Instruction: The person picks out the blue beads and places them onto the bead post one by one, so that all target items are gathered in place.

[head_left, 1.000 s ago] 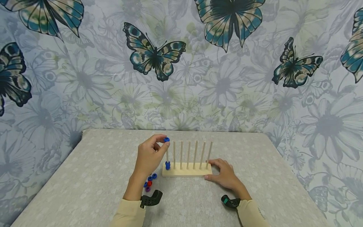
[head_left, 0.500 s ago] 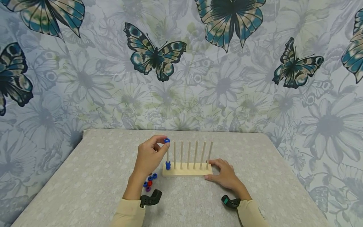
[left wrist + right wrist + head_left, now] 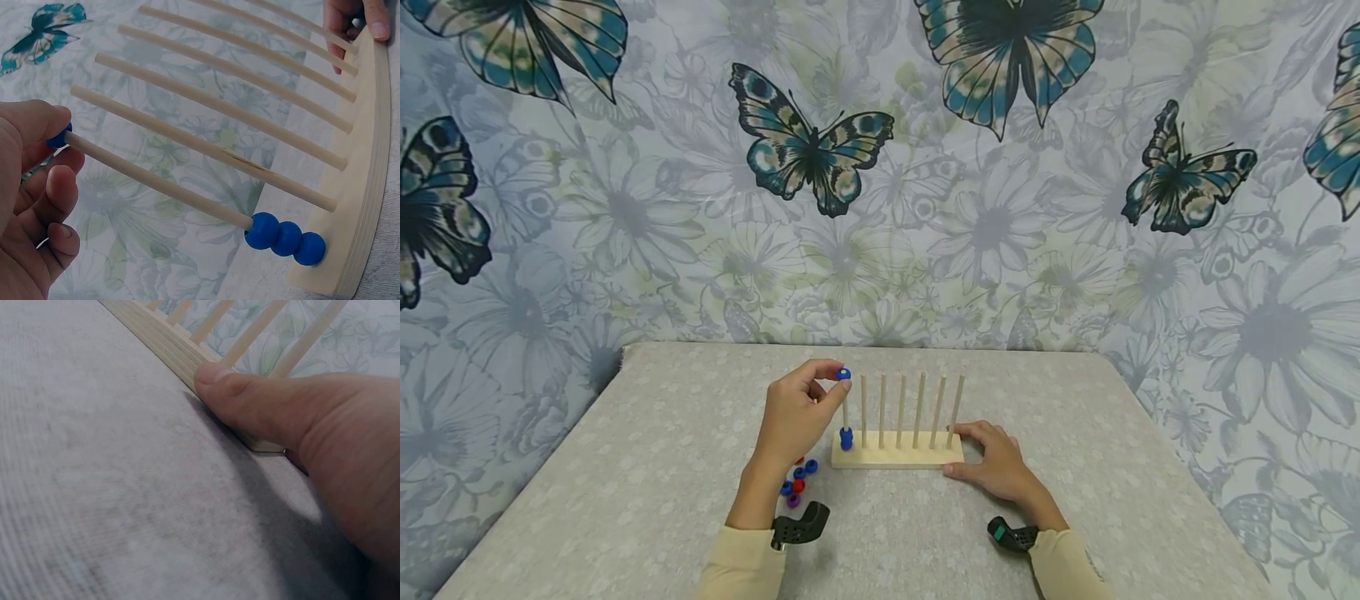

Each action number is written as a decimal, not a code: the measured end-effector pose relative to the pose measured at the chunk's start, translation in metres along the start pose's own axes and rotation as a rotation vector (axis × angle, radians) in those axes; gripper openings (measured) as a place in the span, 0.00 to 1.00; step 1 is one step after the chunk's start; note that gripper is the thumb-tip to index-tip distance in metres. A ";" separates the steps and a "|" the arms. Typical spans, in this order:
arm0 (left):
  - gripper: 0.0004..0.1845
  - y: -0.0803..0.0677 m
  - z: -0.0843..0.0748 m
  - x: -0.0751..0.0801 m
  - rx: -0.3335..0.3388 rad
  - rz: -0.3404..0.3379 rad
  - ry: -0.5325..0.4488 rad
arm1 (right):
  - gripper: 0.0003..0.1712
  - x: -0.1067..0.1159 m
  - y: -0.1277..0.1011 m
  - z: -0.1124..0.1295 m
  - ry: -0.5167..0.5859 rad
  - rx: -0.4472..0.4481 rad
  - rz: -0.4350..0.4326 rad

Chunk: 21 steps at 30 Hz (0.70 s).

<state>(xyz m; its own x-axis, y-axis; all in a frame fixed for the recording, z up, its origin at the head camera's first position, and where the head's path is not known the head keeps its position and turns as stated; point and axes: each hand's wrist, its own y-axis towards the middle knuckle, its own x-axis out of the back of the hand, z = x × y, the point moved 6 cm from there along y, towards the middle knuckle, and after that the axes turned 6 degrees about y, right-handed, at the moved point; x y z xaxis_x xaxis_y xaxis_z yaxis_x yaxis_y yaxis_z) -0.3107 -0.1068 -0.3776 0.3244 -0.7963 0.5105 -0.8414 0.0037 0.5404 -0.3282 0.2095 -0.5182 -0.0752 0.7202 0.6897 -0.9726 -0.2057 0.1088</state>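
Observation:
My left hand [image 3: 795,417] pinches a blue bead [image 3: 58,136] between thumb and index finger at the top of the leftmost peg [image 3: 156,180]. The peg's tip shows in the bead's hole in the head view. Three more blue beads [image 3: 285,239] are stacked at the foot of that same peg. The wooden peg stand [image 3: 898,457] lies on the table with its other upright pegs bare. At its right end, my right hand [image 3: 992,458] grips the board, thumb [image 3: 219,381] on the front edge and fingers behind.
Several loose beads lie left of the stand beside my left forearm, among them a red bead [image 3: 798,486], a purple bead [image 3: 793,501] and a blue bead [image 3: 812,466]. A patterned cloth covers the table [image 3: 910,542]. Behind it hangs a butterfly-print backdrop [image 3: 880,250].
The blue bead in my left hand has come down slightly onto the tip of the leftmost peg. My right hand keeps its hold on the stand.

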 end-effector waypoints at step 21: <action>0.11 0.000 0.000 0.004 -0.026 -0.046 0.017 | 0.41 0.000 0.001 0.002 0.000 -0.006 -0.002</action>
<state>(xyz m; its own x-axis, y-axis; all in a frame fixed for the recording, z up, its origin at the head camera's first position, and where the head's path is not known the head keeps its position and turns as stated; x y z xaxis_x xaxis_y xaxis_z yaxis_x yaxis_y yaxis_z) -0.3095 -0.1095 -0.3751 0.3703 -0.7857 0.4956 -0.8137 -0.0169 0.5810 -0.3284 0.2084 -0.5170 -0.0732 0.7205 0.6895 -0.9740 -0.2003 0.1059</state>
